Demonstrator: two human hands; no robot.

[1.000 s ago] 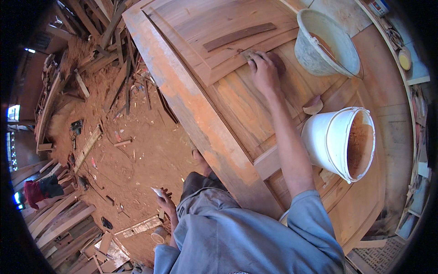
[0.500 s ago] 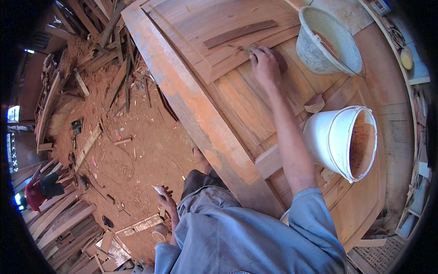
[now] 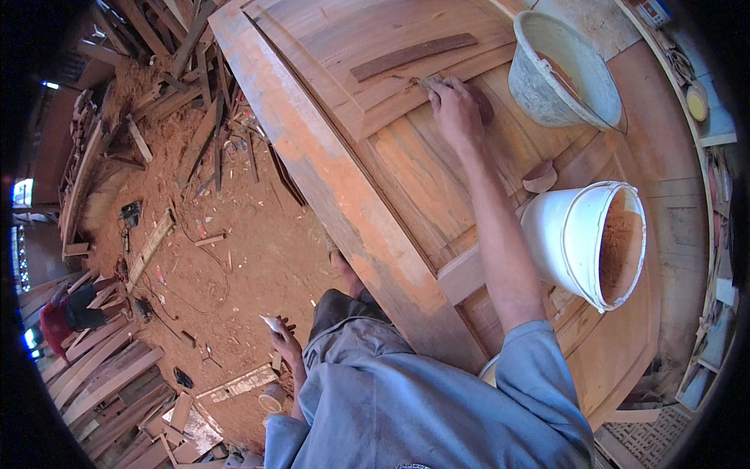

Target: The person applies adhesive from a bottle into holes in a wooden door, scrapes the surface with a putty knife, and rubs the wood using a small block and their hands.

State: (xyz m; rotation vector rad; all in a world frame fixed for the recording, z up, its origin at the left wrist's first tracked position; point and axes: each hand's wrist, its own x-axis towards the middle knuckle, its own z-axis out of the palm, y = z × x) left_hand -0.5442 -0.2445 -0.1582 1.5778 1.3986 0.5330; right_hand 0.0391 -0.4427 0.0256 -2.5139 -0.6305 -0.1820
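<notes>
My right hand (image 3: 455,116) rests on a panelled wooden door (image 3: 422,176), its fingers curled down at the edge of a raised panel. A small greenish-brown scrap (image 3: 426,82) shows at the fingertips; what is under the fingers is hidden. Touching or just beside that hand is a dark reddish, rounded piece (image 3: 484,108), partly covered. A dark wooden strip (image 3: 414,57) lies on the panel beyond. Low at my left side, away from the door, my left hand (image 3: 287,342) is closed on a small white tube with a pointed tip (image 3: 270,322).
On the door stand a grey bucket (image 3: 525,90) and a white bucket (image 3: 558,238) with brown matter inside. A curved brown scrap (image 3: 539,178) lies between them. Sawdust and offcuts cover the floor (image 3: 258,266); wood is piled at left, where another person (image 3: 58,324) bends.
My right hand has barely shifted, slightly to the right, at the panel edge. My left hand keeps the white tube. The other person at far left has moved a little.
</notes>
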